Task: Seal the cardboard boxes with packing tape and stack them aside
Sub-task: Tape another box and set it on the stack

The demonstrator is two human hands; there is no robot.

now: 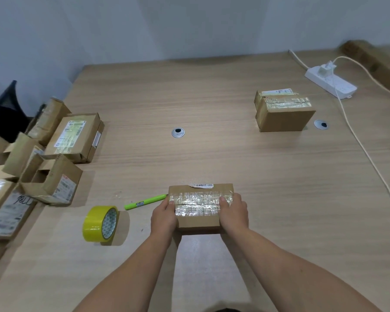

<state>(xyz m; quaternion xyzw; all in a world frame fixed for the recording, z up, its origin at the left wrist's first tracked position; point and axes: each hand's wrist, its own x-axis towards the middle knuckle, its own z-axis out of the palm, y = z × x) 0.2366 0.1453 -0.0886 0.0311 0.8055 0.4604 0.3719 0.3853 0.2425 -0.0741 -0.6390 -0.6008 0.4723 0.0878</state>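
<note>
Cardboard box [198, 219] sat on pale wood-grain table [212, 154], near front edge, gripped at both ends: left hand [163, 218] and right hand [233, 213] curled round sides, thumbs pressed on crinkled clear tape across top. Yellow tape roll [100, 224] stood on edge just left; green marker [145, 202] beside box. Taped box [283, 110] far right. Open boxes [52, 176] clustered left. White power strip [330, 83] near grey wall [189, 25].

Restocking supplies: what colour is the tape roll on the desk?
Yellow; the tape roll shows clearly in the head view, standing on edge.
</note>
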